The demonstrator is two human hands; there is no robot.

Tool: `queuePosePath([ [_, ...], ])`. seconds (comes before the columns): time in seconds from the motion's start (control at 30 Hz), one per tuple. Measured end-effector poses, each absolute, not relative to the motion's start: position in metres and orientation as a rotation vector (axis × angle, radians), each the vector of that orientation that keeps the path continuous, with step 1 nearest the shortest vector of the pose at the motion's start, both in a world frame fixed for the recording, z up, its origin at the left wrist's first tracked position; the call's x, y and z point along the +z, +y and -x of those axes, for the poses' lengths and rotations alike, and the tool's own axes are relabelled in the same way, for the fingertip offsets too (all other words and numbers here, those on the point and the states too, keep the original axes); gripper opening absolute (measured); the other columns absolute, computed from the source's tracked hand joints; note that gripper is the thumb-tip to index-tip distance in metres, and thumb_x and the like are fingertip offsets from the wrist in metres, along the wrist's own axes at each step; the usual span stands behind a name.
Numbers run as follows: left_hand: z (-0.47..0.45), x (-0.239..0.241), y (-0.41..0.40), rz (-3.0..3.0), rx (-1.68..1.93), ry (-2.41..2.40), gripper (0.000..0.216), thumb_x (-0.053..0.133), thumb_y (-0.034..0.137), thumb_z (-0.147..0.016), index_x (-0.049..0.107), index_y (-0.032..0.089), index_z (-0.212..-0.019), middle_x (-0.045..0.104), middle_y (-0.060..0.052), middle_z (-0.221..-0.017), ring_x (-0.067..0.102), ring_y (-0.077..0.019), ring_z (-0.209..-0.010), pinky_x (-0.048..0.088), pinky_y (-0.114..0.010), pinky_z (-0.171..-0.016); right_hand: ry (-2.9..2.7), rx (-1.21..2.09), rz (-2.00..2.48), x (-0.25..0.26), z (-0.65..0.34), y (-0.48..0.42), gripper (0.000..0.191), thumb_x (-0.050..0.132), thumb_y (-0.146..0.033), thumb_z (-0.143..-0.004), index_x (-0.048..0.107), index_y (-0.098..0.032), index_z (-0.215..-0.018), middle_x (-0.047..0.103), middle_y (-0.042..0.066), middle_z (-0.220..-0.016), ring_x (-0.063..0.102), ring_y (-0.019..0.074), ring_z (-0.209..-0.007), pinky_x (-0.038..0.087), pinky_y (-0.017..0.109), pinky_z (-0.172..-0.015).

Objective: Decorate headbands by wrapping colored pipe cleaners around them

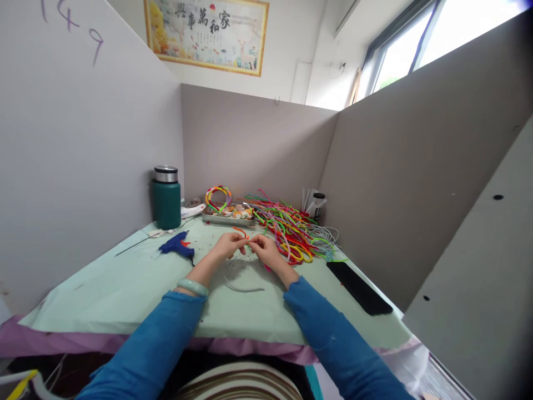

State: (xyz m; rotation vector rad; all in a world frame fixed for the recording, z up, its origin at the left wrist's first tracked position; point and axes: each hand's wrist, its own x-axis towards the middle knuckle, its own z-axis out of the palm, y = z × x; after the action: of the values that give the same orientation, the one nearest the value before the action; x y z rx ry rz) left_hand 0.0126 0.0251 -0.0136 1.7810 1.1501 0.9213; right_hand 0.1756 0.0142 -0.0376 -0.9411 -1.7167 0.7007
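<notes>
My left hand and my right hand meet over the middle of the table, fingertips pinched close together. Between them is an orange pipe cleaner, one end of which curves up past my left fingers. The rest of it is hidden by the fingers. A small pink piece shows under my right hand; what it is I cannot make out. Nearer to me, a thin grey curved strip lies on the pale green table cover.
Many coloured pipe cleaners are heaped at the back right. Behind my hands stands a metal tray of small pieces with a braided ring. A blue glue gun and green bottle are left, a black phone-like slab right.
</notes>
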Motion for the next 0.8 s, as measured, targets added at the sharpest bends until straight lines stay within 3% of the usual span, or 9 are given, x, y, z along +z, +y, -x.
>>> queuePosePath([
  [0.27, -0.011, -0.013, 0.026, -1.641, 0.889, 1.105, 0.031, 0.057, 0.047, -0.068, 0.054, 0.016, -0.065, 0.058, 0.001, -0.050, 0.030, -0.0049, -0.033, 0.028, -0.021, -0.036, -1.795, 0.628, 0.903, -0.041, -0.175, 0.013, 0.022, 0.057, -0.036, -0.077, 0.060, -0.017, -0.088, 0.055, -0.002, -0.063, 0.048, 0.0109, -0.055, 0.037, 0.022, -0.052],
  [0.37, -0.011, -0.014, 0.028, -1.673, 0.871, 1.150, 0.030, 0.056, 0.045, -0.069, 0.055, 0.016, -0.064, 0.057, 0.001, -0.049, 0.032, -0.0053, -0.033, 0.027, -0.021, -0.035, -1.822, 0.572, 0.911, -0.041, -0.175, 0.012, 0.021, 0.056, -0.036, -0.078, 0.061, -0.017, -0.083, 0.057, 0.000, -0.066, 0.047, 0.0109, -0.056, 0.037, 0.022, -0.052],
  [0.6, -0.011, -0.023, 0.038, -1.867, 1.063, 1.216, 0.027, 0.054, 0.039, -0.073, 0.062, 0.014, -0.083, 0.067, -0.003, -0.074, 0.045, -0.0060, -0.038, 0.035, -0.020, -0.039, -1.695, 0.571, 1.040, -0.044, -0.180, 0.023, 0.016, 0.055, -0.031, -0.075, 0.059, -0.016, -0.071, 0.056, -0.001, -0.061, 0.050, 0.0120, -0.056, 0.038, 0.023, -0.054],
  [0.8, -0.012, -0.029, 0.044, -2.118, 1.197, 1.154, 0.026, 0.060, 0.022, -0.069, 0.071, 0.018, -0.092, 0.069, -0.005, -0.093, 0.061, -0.0151, -0.071, 0.048, -0.023, -0.063, -1.645, 0.573, 1.058, -0.045, -0.182, 0.028, 0.015, 0.055, -0.029, -0.073, 0.060, -0.016, -0.069, 0.057, -0.001, -0.058, 0.051, 0.0119, -0.055, 0.038, 0.023, -0.052],
])
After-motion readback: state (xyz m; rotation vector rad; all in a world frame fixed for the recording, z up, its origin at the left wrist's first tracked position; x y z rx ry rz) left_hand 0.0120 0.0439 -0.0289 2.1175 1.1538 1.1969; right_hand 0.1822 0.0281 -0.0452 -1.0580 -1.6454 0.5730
